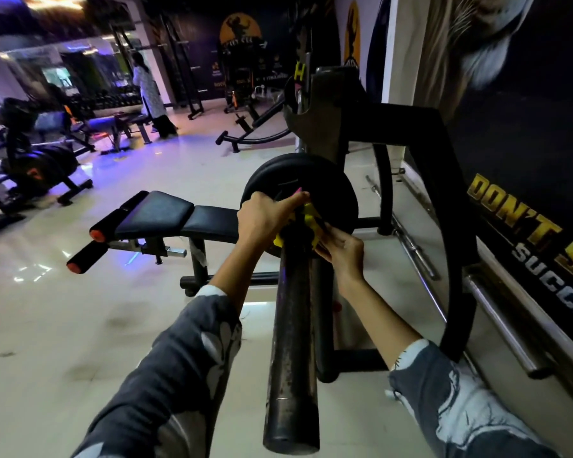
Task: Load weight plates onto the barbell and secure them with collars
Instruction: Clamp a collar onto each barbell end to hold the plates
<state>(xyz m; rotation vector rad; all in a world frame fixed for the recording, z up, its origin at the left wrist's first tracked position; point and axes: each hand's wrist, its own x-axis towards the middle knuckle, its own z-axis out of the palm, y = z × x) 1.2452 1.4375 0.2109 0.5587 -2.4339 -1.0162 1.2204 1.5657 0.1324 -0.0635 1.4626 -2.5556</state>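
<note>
Loading, near end: black weight plate (298,180) already sits on the barbell sleeve (293,325), which runs toward me. My left hand (265,216) and right hand (341,249) both close their grip on the yellow collar (308,216), pressed against the plate; whether it is locked, I cannot tell. No containers shown.

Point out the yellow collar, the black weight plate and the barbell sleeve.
yellow collar (309,214): head view, on its upper yellow edge between the hands.
black weight plate (331,183): head view, on its upper right face.
barbell sleeve (293,342): head view, midway along the dark sleeve.
</note>
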